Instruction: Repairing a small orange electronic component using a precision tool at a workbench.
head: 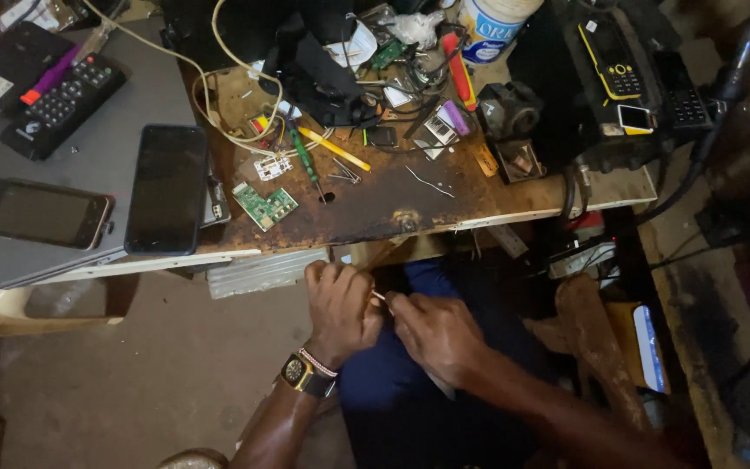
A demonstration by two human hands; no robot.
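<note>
While both hands meet below the front edge of the rusty wooden workbench (366, 217), the left hand (340, 308) and right hand (434, 334) pinch a thin pale sliver (378, 296) between closed fingertips. The step looks like fine stripping or prying; next needs a steady pull.

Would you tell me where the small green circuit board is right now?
In the head view, the green circuit board lies on the rusty workbench, left of centre, between the large black phone and the green-handled screwdriver.

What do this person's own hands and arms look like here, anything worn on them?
Both forearms are bare, with no sleeves or gloves in view. The left hand has a wristwatch with a dark square face, a gold-coloured case and a dark strap, and next to it a thin beaded bracelet in pale and reddish tones. The right hand and its wrist carry nothing.
</note>
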